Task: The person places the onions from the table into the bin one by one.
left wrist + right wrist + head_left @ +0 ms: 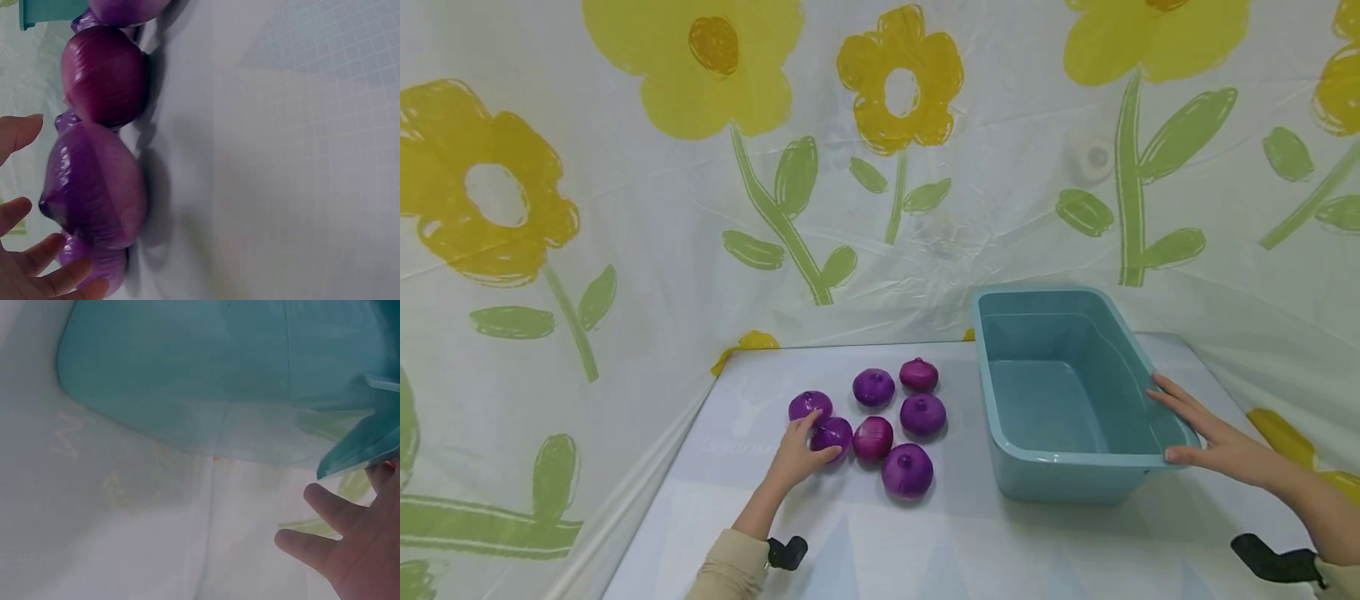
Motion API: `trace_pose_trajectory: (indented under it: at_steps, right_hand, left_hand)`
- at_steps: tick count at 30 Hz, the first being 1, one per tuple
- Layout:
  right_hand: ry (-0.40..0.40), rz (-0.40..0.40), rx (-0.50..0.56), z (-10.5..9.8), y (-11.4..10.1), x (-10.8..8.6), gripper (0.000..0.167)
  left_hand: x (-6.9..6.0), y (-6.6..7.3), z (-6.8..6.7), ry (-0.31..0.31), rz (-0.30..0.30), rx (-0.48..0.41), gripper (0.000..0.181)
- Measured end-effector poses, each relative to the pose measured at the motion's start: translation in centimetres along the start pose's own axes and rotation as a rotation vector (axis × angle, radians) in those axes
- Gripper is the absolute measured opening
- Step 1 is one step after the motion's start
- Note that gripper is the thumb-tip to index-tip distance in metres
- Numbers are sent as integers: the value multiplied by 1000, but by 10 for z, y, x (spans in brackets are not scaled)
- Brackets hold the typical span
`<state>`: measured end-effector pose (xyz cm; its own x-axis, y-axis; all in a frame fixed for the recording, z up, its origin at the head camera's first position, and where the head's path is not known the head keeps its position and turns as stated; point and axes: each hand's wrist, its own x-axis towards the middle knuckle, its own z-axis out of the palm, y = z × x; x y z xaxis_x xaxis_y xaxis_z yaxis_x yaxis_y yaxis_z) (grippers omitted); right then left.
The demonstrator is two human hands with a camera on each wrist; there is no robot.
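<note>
Several purple-red onions sit close together on the table, left of a blue-green plastic tub (1060, 458). My left hand (797, 454) reaches over the nearest left onion (832, 439), thumb and fingers spread to either side of it. In the left wrist view that onion (94, 184) stands beside the spread fingers (47, 253), with a gap between it and the thumb. Behind it lies another onion (810, 405), partly covered by the fingertips. My right hand (1221, 442) rests on the tub's right front corner, fingers extended; in the right wrist view the hand (356, 544) is beside the rim.
Beside the left hand's onion are a redder onion (873, 439) and a larger front onion (907, 472). Further back stand more onions, one a small red onion (919, 375). A flower-print curtain (1000, 167) hangs behind the white table (962, 550).
</note>
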<state>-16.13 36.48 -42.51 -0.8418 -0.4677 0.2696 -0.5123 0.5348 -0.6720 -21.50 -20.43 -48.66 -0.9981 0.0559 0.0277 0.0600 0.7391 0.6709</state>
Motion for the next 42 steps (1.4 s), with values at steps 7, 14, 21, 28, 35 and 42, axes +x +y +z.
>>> trace_pose_trajectory:
  at_steps: [7, 14, 21, 28, 35, 42]
  right_hand:
    - [4, -29, -2, 1, 2, 2, 72]
    - [1, -24, 12, 0, 1, 2, 74]
    - [-62, -6, 21, -7, 1, 1, 79]
    - [-103, 15, 21, -15, -4, 1, 81]
    - [-64, 32, 59, -12, -1, -3, 84]
    - [-19, 38, 28, -11, -1, -2, 83]
  left_hand:
    - [7, -11, 10, -5, -20, -54, 72]
    - [9, -23, 18, -38, -63, -157, 82]
    - [10, -25, 21, -51, -63, -154, 87]
    - [7, -22, 19, -23, -76, -143, 82]
    - [3, -17, 6, -8, -76, -115, 82]
    - [1, -10, -10, -9, -67, -104, 83]
